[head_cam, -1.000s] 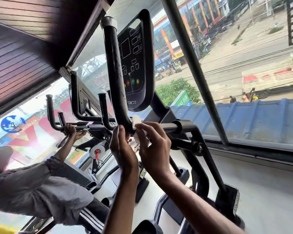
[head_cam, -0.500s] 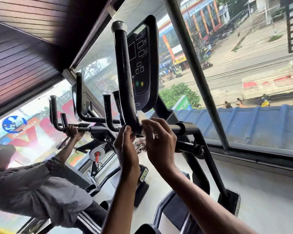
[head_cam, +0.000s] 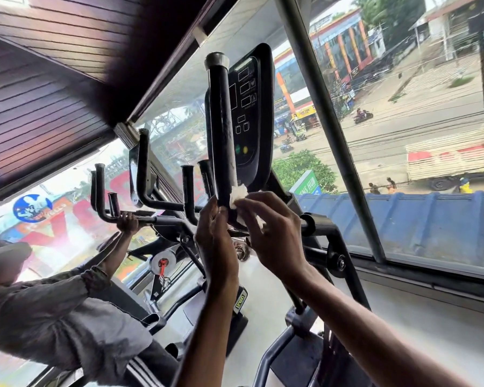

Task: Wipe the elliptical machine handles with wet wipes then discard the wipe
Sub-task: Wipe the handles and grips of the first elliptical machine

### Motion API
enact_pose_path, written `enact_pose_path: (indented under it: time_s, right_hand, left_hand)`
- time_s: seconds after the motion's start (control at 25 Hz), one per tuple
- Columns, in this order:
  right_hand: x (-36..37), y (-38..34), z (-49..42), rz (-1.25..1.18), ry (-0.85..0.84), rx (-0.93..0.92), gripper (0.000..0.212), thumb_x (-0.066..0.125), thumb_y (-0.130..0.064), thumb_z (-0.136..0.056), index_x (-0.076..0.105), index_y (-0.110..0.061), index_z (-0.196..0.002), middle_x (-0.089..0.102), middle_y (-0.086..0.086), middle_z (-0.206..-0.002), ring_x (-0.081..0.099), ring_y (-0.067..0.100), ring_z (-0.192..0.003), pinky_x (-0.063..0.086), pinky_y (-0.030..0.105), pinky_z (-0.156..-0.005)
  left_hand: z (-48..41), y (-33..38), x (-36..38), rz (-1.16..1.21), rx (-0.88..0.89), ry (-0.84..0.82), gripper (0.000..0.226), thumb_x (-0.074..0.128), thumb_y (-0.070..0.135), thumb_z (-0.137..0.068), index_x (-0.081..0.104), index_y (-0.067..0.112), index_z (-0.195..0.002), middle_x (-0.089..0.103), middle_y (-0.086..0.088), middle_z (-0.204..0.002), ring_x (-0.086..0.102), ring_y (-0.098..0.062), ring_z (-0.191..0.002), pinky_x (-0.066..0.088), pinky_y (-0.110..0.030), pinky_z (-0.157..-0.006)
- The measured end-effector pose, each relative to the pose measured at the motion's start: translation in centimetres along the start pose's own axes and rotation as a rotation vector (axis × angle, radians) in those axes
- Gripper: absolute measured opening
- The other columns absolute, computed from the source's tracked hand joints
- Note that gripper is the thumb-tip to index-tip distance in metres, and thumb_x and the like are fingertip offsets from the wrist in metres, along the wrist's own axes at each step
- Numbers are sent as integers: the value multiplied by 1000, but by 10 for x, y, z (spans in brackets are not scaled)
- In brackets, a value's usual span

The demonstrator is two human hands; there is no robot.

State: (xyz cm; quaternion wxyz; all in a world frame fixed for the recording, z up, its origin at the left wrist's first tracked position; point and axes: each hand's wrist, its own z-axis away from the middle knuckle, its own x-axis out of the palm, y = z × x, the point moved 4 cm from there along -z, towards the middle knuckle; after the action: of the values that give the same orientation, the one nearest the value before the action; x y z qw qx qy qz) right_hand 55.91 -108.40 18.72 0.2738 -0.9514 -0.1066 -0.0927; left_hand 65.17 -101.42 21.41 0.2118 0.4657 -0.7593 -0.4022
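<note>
A black upright handle (head_cam: 221, 127) of the elliptical machine rises in the middle of the head view, in front of the dark console (head_cam: 249, 113). A white wet wipe (head_cam: 238, 192) is pressed against the handle's lower part. My right hand (head_cam: 271, 233) pinches the wipe with thumb and fingertips. My left hand (head_cam: 215, 238) is raised just left of it, its fingers touching the base of the handle. Part of the wipe is hidden behind my fingers.
Another person (head_cam: 53, 317) at the left grips the bar of a neighbouring machine (head_cam: 140, 213). Several more black handles (head_cam: 187, 191) stand behind. A slanted window post (head_cam: 327, 129) and glass lie right of the console; pale floor shows below.
The wipe, hidden half a second ago, now shows against the handle, and my right hand has opened out a little. The view has shifted, so the handle sits lower in frame.
</note>
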Motion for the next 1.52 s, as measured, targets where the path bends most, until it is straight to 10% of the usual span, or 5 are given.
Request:
enact_pose_path:
  time_s: [0.24, 0.52, 0.8, 1.32, 1.52]
  right_hand:
    - [15, 4, -53, 1, 65, 93, 12, 68, -11, -97, 80, -11, -101, 73, 1, -100, 68, 9, -86, 53, 22, -77]
    - [15, 4, -51, -1, 86, 86, 12, 69, -8, -97, 80, -11, -101, 72, 0, -98, 65, 3, -83, 52, 17, -77]
    - [11, 8, -49, -27, -15, -2, 13, 70, -10, -97, 80, -10, -104, 73, 1, -102, 67, 4, -87, 56, 19, -75]
    - [28, 21, -126, 44, 49, -177, 17, 70, -4, -94, 79, -6, -108, 71, 9, -104, 68, 14, -89, 55, 22, -79]
    - [33, 26, -152, 169, -35, -400, 22, 69, -1, -94, 77, -5, -114, 71, 11, -111, 66, 22, -100, 54, 24, -86]
  left_hand:
    - [-8, 11, 5, 4, 11, 71, 36, 56, 1, -99, 61, 10, -134, 64, 1, -124, 60, 24, -89, 47, -4, -75]
    - [-15, 25, 5, -53, 40, 53, 21, 62, 7, -97, 75, 16, -111, 75, 18, -88, 69, 9, -81, 48, -6, -67]
    - [-19, 32, 2, -123, 51, 22, 18, 65, 12, -96, 72, 24, -108, 73, 19, -98, 66, 16, -86, 45, -1, -68]
    - [-51, 43, 19, -138, 109, 13, 23, 68, 26, -88, 76, 24, -108, 79, 1, -97, 77, -18, -87, 63, -49, -78]
    - [-56, 54, 22, -158, 122, -6, 22, 67, 20, -84, 72, 33, -102, 78, 8, -97, 76, -10, -87, 63, -43, -75]
